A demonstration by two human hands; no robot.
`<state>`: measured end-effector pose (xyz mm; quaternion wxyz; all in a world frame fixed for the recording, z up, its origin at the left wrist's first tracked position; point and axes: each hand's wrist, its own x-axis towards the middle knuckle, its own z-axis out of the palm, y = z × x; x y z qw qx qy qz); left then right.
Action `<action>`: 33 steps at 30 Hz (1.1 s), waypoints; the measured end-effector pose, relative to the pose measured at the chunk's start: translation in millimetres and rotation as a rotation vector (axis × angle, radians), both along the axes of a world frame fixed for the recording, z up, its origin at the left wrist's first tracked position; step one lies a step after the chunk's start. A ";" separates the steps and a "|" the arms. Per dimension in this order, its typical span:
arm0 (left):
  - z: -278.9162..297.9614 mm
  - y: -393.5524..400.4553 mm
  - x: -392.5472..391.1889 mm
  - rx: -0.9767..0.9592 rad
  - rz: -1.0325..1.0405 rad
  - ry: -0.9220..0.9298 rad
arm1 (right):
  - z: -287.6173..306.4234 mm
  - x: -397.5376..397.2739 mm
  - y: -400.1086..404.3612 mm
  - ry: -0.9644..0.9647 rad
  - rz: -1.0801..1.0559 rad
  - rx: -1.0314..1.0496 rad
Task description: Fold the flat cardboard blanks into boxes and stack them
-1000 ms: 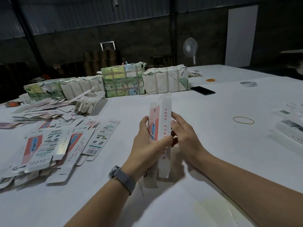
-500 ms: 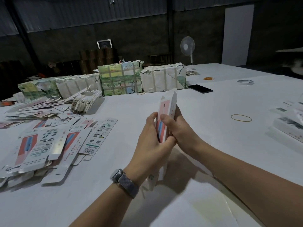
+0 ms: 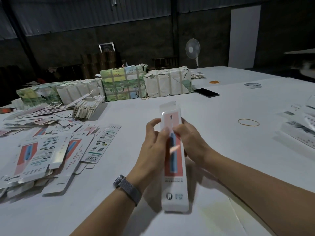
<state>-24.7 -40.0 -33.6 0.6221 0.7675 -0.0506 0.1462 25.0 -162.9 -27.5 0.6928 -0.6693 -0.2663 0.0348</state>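
Pinching the half-formed toothbrush box at frame centre, my left hand and right hand curl round its sides; end flaps remain open, flat blanks wait lower left, folded boxes right.

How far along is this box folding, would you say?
Early to midway, I'd guess. Some folded boxes already lie at the table's right edge. The left hand and right hand hold one box being formed, its top flap not yet closed. A big pile of flat blanks and wrapped bundles remain.
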 end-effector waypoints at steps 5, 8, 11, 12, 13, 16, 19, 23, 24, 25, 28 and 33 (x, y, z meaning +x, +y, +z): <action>-2.6 6.2 4.6 -0.086 0.075 -0.072 | -9.5 -3.9 7.9 0.016 0.046 -0.020; -6.2 6.3 6.0 -0.077 0.062 -0.063 | -12.5 -5.3 5.5 0.046 0.039 -0.026; -9.4 7.3 6.0 -0.057 0.037 -0.025 | -14.2 -5.3 1.9 0.073 0.035 -0.039; -9.6 7.5 5.9 -0.050 0.028 -0.014 | -13.8 -5.2 1.4 0.075 0.035 -0.046; -9.6 7.7 5.9 -0.049 0.017 -0.008 | -13.3 -5.5 1.1 0.076 0.036 -0.050; -8.7 7.6 5.8 -0.075 -0.013 -0.021 | -13.0 -6.4 1.7 0.087 0.041 -0.044; -7.2 8.2 5.9 -0.074 -0.014 -0.058 | -13.5 -7.4 2.7 0.079 0.046 -0.029; -4.6 6.9 5.5 -0.061 0.005 -0.087 | -12.2 -9.1 5.2 0.093 0.025 -0.018; -4.0 6.1 5.3 -0.056 0.007 -0.090 | -11.9 -9.2 6.1 0.094 0.007 -0.017; -3.3 5.1 5.1 -0.051 0.009 -0.092 | -11.8 -8.7 6.8 0.090 -0.024 -0.022; -3.2 3.6 5.6 -0.054 0.010 -0.089 | -12.8 -6.3 6.9 0.092 -0.111 -0.023; -3.3 4.6 4.9 -0.061 0.010 -0.077 | -12.3 -6.4 4.8 0.068 -0.108 0.041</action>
